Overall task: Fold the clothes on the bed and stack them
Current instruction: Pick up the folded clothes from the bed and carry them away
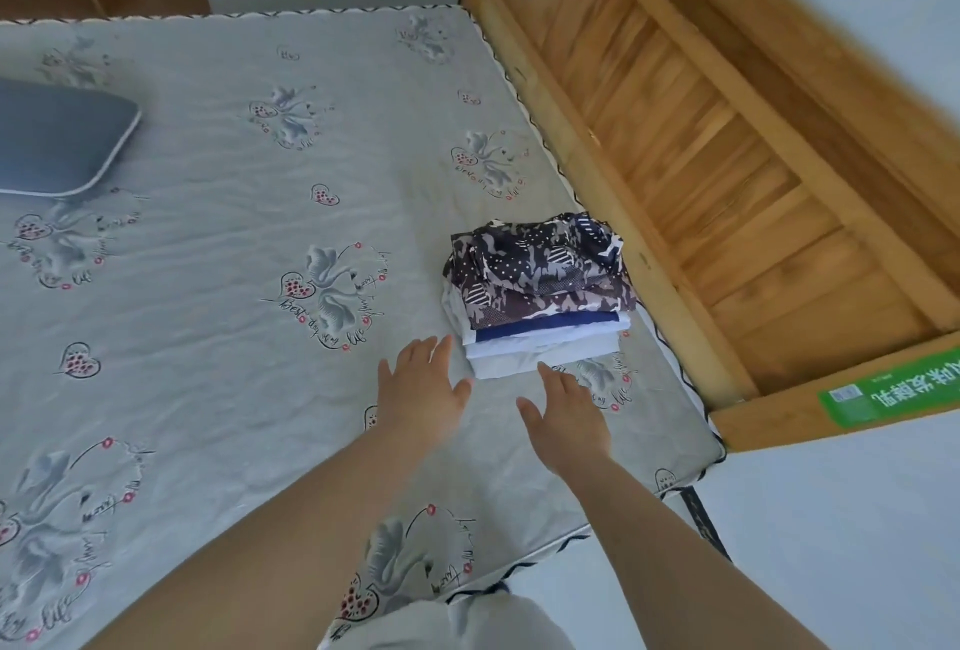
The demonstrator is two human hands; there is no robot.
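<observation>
A stack of folded clothes [537, 296] sits on the bed [218, 244] near its right edge. On top lies a dark patterned garment [540, 270]; under it a blue layer [545, 329] and a white garment [540, 358]. My left hand [423, 384] hovers with straight, spread fingers just left of the stack's near corner, holding nothing. My right hand [563, 407] is also flat and empty, its fingertips close to the white garment's front edge; whether they touch it I cannot tell.
The bed has a grey sheet printed with flowers and hearts. A blue-grey pillow [57, 137] lies at the far left. A wooden bed frame panel [727, 171] runs along the right side, with a green label [893, 387] on it. White wall stands beyond.
</observation>
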